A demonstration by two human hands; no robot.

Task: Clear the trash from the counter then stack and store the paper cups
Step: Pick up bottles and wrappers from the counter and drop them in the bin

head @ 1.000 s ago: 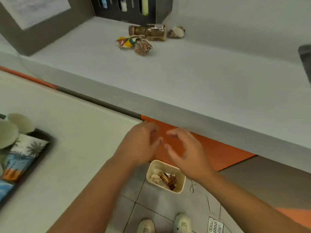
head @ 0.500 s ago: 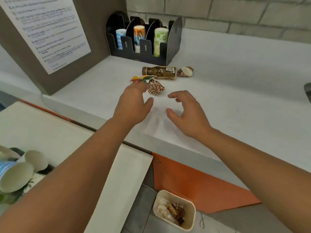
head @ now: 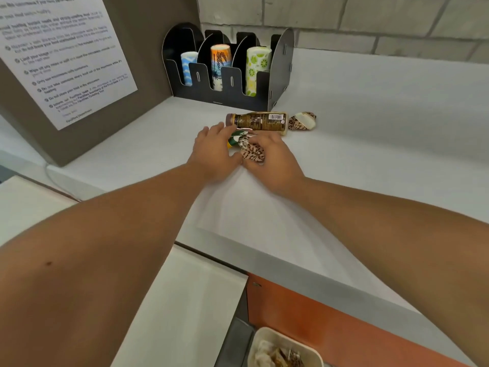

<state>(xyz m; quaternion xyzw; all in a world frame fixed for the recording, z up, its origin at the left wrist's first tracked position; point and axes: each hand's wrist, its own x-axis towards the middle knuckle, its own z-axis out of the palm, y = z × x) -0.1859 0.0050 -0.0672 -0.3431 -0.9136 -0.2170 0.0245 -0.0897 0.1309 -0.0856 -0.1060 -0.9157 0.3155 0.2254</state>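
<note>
Wrappers are enclosed between the left hand and right hand, both grips curling onto them; bottle lies crosswise just beyond, on the surface

1. On my counter, the cup holder stands at the back.
2. A bottle lies just before it, crumpled cup at its right.
3. My hands flank two wrappers before the bottle.
4. The bin sits below.
</note>
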